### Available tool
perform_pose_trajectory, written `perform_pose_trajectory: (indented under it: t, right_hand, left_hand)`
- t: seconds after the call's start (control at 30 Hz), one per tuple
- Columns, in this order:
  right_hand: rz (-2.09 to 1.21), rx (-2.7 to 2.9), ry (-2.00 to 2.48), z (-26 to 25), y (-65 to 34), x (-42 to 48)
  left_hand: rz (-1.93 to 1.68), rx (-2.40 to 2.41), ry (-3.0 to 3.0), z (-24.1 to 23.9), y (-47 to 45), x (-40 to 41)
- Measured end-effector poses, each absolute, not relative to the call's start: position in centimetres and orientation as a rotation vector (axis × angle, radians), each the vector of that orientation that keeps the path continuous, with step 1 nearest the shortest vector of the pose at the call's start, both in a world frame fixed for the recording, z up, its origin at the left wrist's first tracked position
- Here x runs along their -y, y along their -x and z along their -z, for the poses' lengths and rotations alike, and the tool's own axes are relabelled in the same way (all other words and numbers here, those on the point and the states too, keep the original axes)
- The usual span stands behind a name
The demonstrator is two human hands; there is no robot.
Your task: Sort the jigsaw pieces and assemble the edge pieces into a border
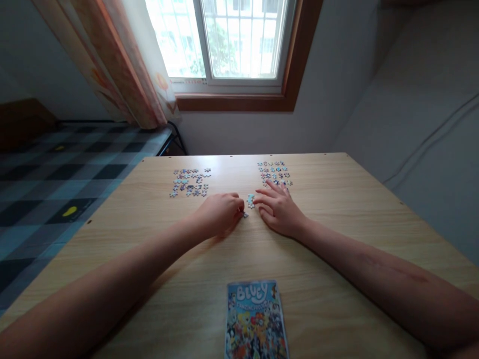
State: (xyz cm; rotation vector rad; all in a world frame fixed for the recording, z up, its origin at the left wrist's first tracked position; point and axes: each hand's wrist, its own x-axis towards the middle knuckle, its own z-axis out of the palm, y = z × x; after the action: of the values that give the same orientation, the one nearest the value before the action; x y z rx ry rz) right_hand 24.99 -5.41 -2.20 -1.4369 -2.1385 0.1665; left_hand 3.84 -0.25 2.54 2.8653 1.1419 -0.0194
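Note:
My left hand (220,213) rests on the wooden table (337,259) with fingers curled, pinching a small puzzle piece (245,215) at its fingertips. My right hand (279,209) lies just to the right with fingers stretched out, their tips touching a small cluster of joined pieces (250,201) between the two hands. A loose group of puzzle pieces (190,182) lies beyond my left hand. Another group (274,171) lies just beyond my right hand.
A colourful puzzle picture card (256,320) lies at the table's near edge. A bed with a checked cover (56,184) stands to the left. A curtain (123,65) and a window (228,40) are behind the table. A grey wall (430,124) runs along the right.

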Motion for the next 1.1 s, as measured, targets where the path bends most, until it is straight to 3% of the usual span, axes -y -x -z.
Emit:
perform_pose_trajectory:
  t: [1.1]
  right_hand:
    - [-0.112,2.213,1.476,2.1,-24.4,5.6]
  left_hand:
    - [-0.471,-1.158,-2.618,0.4,-3.8,0.0]
